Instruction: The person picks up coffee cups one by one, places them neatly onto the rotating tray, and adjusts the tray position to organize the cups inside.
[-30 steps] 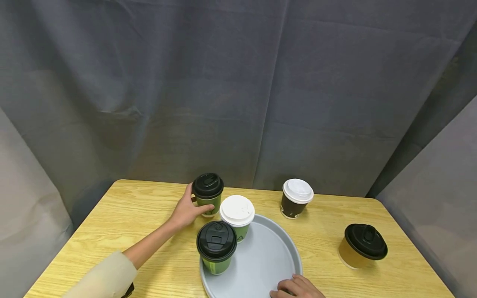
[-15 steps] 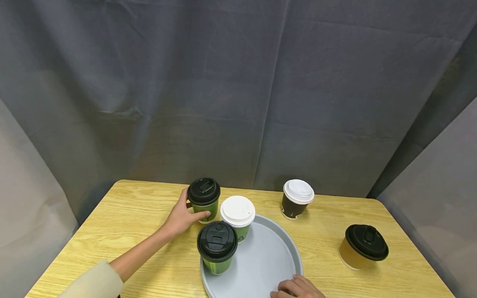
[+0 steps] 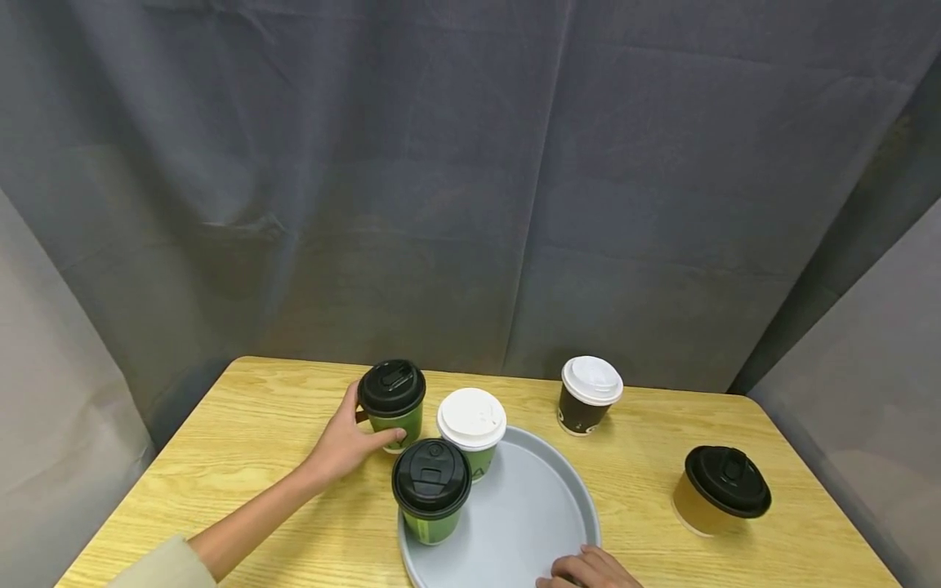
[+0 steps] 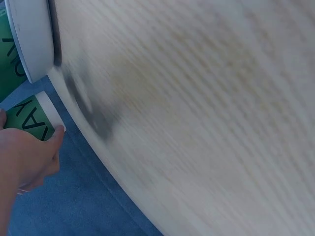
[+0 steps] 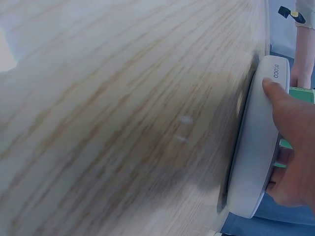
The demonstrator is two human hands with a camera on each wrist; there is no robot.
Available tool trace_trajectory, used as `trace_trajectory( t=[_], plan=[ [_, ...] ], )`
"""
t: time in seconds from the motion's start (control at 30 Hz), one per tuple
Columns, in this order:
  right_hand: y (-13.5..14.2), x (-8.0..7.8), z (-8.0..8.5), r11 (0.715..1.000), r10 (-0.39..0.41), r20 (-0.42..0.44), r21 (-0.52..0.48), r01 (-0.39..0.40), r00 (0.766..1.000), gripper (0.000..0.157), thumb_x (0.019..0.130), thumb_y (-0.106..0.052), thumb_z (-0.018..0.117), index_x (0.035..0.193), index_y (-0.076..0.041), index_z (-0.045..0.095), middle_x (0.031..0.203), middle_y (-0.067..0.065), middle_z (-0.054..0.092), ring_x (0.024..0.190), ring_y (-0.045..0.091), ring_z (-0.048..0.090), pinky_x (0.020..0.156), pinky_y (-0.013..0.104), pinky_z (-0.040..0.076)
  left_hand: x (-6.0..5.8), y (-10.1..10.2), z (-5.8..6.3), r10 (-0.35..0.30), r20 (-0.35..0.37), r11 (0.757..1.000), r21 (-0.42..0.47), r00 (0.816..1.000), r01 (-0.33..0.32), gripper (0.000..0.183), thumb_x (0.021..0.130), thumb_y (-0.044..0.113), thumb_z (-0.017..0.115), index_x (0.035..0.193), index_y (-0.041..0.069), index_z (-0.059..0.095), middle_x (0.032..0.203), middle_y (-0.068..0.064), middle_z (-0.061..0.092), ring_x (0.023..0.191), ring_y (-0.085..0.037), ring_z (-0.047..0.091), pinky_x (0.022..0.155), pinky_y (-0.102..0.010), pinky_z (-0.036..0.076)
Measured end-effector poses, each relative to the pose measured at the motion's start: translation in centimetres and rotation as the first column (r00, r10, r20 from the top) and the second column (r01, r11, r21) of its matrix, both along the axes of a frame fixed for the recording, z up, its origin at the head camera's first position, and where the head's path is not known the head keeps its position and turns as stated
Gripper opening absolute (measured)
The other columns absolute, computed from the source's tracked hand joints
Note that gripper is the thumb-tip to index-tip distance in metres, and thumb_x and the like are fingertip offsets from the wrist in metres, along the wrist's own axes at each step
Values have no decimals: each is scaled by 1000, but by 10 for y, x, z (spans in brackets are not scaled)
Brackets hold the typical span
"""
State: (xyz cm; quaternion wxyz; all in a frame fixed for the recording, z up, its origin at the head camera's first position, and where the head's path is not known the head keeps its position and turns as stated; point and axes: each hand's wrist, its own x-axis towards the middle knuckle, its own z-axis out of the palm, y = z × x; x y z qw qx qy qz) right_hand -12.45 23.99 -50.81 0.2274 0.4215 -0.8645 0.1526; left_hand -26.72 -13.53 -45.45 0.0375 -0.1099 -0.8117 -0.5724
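Note:
My left hand (image 3: pixel 345 441) grips a green paper cup (image 3: pixel 412 421) with a black lid, fingers behind and thumb across its front. In the left wrist view, a narrow gap shows between the white base of this cup (image 4: pixel 49 109) and the tabletop. My right hand (image 3: pixel 590 568) holds the near right rim of a round grey tray (image 3: pixel 581 500). Its thumb presses the outer wall of the tray (image 5: pixel 258 147) in the right wrist view, with fingers over the inside. On the tray's left side stand a green cup with black lid (image 3: pixel 431 482) and a green cup with white lid (image 3: pixel 472 420).
Behind the tray to the right is a dark cup with a white lid (image 3: pixel 586 396). A tan cup with a black lid (image 3: pixel 716 490) stands at the far right of the wooden table (image 3: pixel 647 445). Grey curtains (image 3: pixel 441 204) hang behind the table.
My left hand has drawn its black-lidded green cup leftward and nearer to me, away from the white-lidded green cup. The right hand keeps its hold on the tray.

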Motion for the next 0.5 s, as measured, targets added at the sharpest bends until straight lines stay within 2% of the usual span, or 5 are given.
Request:
trace_trajectory(
  t=[0.17, 0.5],
  plan=[
    [-1, 1, -1, 1000, 2, -15, 0, -2, 1000, 24, 85, -44, 78, 103, -28, 74, 96, -17, 61, 82, 3, 56, 76, 41, 55, 8, -3, -2, 9, 34, 1000, 15, 999, -9, 91, 78, 20, 87, 150, 12, 31, 143, -13, 45, 132, -35, 43, 108, -53, 37],
    [-1, 1, -1, 1000, 1, -7, -5, -1, 1000, 24, 85, -44, 78, 103, -28, 74, 96, -17, 61, 83, 3, 55, 75, 41, 56, 23, -14, -1, 14, 22, 1000, 1, 1000, -14, 90, 79, 22, 87, 149, 10, 32, 140, -14, 48, 131, -34, 44, 109, -53, 35]
  ],
)
